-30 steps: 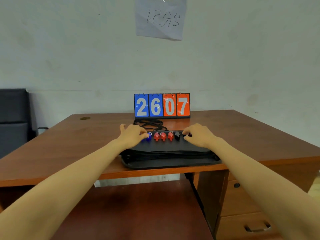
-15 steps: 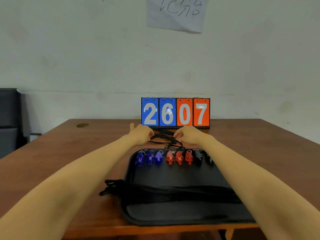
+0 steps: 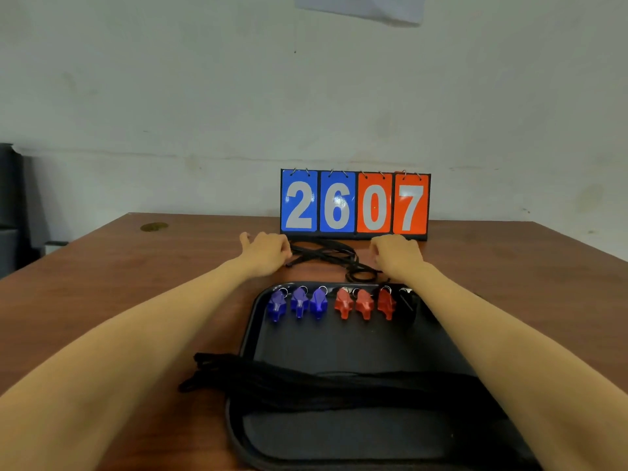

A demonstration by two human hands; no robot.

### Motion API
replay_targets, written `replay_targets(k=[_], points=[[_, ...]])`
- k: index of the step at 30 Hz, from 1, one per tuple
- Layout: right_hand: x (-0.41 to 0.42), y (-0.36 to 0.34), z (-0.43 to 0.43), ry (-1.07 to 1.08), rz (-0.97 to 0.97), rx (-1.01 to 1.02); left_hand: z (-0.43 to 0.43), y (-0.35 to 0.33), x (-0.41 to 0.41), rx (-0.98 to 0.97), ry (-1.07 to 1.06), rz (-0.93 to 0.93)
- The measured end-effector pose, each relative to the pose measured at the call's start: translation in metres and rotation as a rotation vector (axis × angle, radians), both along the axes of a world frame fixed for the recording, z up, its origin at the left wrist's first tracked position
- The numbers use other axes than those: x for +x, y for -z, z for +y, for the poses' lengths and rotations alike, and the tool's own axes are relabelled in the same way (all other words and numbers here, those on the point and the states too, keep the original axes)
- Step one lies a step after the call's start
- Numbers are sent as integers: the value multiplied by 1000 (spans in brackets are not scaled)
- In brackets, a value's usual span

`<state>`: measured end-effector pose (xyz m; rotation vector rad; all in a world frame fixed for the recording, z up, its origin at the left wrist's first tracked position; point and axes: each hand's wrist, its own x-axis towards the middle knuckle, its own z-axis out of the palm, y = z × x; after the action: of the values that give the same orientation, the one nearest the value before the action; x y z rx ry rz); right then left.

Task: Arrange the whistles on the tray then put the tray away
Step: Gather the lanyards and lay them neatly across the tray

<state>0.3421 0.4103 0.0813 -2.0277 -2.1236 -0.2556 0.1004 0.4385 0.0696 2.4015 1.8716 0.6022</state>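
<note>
A black tray [image 3: 339, 338] lies on the wooden table in front of me. Along its far edge stand three blue whistles [image 3: 299, 302], three red whistles [image 3: 363, 303] and a black whistle [image 3: 407, 302], partly hidden by my right forearm. A bundle of black lanyards [image 3: 323, 385] lies across the tray's middle. Beyond the tray, a tangle of black cords [image 3: 326, 254] rests on the table. My left hand [image 3: 266, 251] closes on the cords' left end; my right hand [image 3: 396, 254] curls over their right end.
A flip scoreboard [image 3: 355, 203] reading 2607 stands just behind the cords, close to the wall. A round brass-coloured grommet [image 3: 153, 227] sits in the table's far left. A dark chair [image 3: 13, 205] stands off the table's left edge.
Both hands have left the row of whistles on the tray and reached past it to the black cords in front of the scoreboard. My head has come closer to the table.
</note>
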Motion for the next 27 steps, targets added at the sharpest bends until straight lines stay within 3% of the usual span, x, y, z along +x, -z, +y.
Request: replay_targets(k=[2,5,7,9,12,16,19,21,27], points=[[1,-1,1,-2,67,-47,-4,-5,-2,41,-4,-59],[-10,-7,-5,-178,396,-74,-14,-17,-1,35,46,-172],[-24,-12,-10,-294,499,-115,-20,-29,3,30,101,-292],[-35,-14,-10,-315,489,-147,-26,-41,8,-2,169,-434],[-36,-15,-5,-230,300,-102,-32,-53,6,-10,196,-556],[-26,-15,-3,-167,339,-60,-30,-51,-13,-8,96,-497],[-37,-15,-9,-273,357,-72,-31,-38,-26,-103,84,-112],[-50,-17,-14,-395,308,-43,-30,-29,-28,-54,48,63],[-102,-24,-10,-669,148,-119,-17,-25,-24,146,-157,-159]])
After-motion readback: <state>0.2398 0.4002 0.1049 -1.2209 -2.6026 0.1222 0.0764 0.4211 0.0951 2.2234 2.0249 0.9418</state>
